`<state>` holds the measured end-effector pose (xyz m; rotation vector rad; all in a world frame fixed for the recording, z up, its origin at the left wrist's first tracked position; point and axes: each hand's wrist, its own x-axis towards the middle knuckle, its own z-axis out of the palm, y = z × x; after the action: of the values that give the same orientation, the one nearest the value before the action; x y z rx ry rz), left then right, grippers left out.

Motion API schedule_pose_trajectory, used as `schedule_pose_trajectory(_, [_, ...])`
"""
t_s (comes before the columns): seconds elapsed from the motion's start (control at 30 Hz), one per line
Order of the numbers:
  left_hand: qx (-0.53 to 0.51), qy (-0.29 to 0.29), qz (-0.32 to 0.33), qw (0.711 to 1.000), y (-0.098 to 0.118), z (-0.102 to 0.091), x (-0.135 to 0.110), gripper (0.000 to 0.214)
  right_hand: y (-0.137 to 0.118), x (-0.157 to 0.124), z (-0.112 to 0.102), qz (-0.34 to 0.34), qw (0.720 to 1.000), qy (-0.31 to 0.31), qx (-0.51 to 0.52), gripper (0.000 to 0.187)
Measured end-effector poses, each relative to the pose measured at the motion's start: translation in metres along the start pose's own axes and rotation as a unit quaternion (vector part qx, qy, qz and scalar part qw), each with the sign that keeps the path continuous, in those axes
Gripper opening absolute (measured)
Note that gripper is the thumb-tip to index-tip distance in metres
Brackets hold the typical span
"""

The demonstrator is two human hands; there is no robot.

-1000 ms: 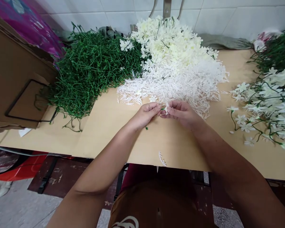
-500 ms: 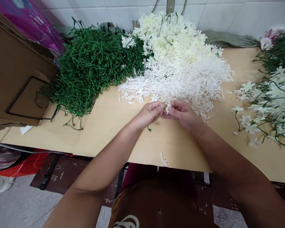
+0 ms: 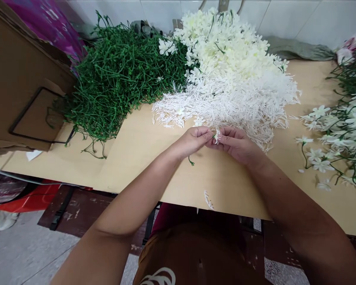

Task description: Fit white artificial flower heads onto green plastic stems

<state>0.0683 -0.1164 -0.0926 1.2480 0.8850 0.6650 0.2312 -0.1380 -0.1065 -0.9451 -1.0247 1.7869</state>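
The left hand [image 3: 197, 141] pinches a green stem [image 3: 191, 160] between thumb and fingers, its curled lower end showing below the hand over the table [image 3: 148, 174]. The right hand [image 3: 236, 144] grips a small white flower [image 3: 217, 137], thumb against it; its other fingers curl beneath, partly hidden. The fingertips nearly meet, probably so that stem and flower can be lined up; whether they are joined I cannot tell. Just beyond the hands lies a heap of thin white pieces [image 3: 225, 105], with a pile of loose blossoms [image 3: 225, 51] behind it, seemingly set within easy reach. The green stem pile [image 3: 121, 75] sits to the left, beside a cardboard box [image 3: 23, 75]. Stemmed flowers [image 3: 347, 138] lie at the right, apart from the loose parts, perhaps to keep them sorted. A toothed white strip [image 3: 208, 200] rests by the near edge.
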Motion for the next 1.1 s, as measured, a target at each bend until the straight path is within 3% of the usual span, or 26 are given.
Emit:
schedule_pose_trajectory(0.4, [0.015,0.033,0.003,0.999,-0.007,0.004,0.005,0.033,0.004,0.005,-0.003,-0.003,1.0,0.006,-0.012,0.036])
schedule_pose_trajectory(0.77, [0.017,0.024,0.037,0.999,-0.013,0.005,0.007,0.035,0.007,0.007,-0.005,0.008,1.0,0.008,0.001,0.036])
schedule_pose_trajectory(1.1, [0.033,0.011,0.044,0.998,-0.017,0.004,0.007,0.033,0.009,0.005,0.002,-0.014,0.997,0.053,-0.044,0.04])
